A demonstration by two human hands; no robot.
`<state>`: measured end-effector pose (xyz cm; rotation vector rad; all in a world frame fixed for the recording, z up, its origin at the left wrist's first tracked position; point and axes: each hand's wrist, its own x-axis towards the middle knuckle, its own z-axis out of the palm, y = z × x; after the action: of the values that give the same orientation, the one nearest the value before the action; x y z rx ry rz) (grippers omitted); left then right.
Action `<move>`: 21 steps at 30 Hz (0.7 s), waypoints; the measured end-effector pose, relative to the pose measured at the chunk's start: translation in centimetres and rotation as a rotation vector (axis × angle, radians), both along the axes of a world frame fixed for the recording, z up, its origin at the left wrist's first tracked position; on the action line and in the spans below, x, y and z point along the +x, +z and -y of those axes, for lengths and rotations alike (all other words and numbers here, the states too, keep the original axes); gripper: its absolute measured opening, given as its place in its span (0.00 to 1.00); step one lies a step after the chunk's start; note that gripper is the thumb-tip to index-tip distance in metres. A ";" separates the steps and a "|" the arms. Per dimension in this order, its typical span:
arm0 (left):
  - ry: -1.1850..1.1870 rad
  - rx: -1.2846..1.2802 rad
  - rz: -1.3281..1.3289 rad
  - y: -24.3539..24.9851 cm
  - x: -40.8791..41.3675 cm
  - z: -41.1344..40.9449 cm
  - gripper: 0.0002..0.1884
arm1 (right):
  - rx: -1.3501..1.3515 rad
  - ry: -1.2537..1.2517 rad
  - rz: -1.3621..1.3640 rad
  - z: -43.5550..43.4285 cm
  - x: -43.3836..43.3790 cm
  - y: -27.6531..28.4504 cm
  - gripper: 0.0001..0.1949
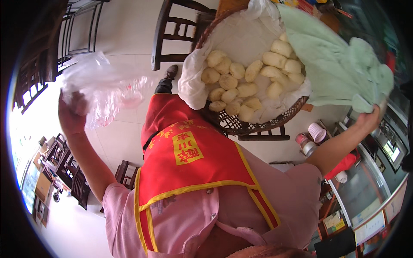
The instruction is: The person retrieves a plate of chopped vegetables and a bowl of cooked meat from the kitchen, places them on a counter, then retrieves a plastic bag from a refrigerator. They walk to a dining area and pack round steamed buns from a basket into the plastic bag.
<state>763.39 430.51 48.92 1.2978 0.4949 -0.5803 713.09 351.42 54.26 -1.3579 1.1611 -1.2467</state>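
My left hand [75,109] holds a bunched clear plastic bag [106,87] with faint red marks, out to the left over the floor. On the other side my right hand [371,117] grips the lower corner of a pale green cloth [335,64]. That cloth stretches over the right edge of a round woven basket [274,124]. White cloth [193,77] lines the basket. Several pale steamed buns [246,89] lie in it in two loose groups, left and right, and the green cloth covers part of the right side.
A dark wooden chair [176,38] stands behind the basket at its left. To the right are a glass-fronted counter [364,180], a pink perforated cup [317,132] and a red cloth or bag [343,166]. More dark chairs [77,183] stand at the lower left.
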 end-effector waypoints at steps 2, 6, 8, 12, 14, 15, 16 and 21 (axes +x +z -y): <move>-0.159 -0.358 0.008 -0.5 1.0 -2.8 0.22 | -0.306 -0.100 -0.117 0.6 0.2 3.1 0.22; -0.231 -0.111 0.171 -0.3 0.4 -1.1 0.22 | -0.404 -0.280 -0.679 -0.6 3.3 -0.6 0.18; -0.270 -0.261 0.092 -0.2 0.5 0.3 0.21 | -0.526 -0.119 -0.924 -0.4 3.7 -7.3 0.17; -0.109 -0.031 0.079 1.0 -0.3 4.4 0.18 | -0.505 0.393 -1.458 0.0 1.0 -23.5 0.18; -0.286 -0.164 0.139 1.8 -1.2 2.9 0.19 | -0.671 0.592 -1.472 -3.8 2.8 -26.2 0.19; -0.164 -0.046 0.158 1.9 -1.2 1.7 0.20 | -0.509 0.601 -1.462 -6.2 3.8 -26.0 0.20; -0.053 0.069 0.170 2.4 -1.4 2.4 0.21 | -0.347 0.599 -1.453 -7.5 4.1 -25.3 0.21; -0.171 -0.209 0.175 5.5 -1.3 0.4 0.29 | -0.566 0.441 -1.083 -10.5 6.5 -22.4 0.18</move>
<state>762.12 430.13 54.46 1.1843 0.1741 -0.6366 719.59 361.97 31.82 -2.7213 1.0781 -0.4600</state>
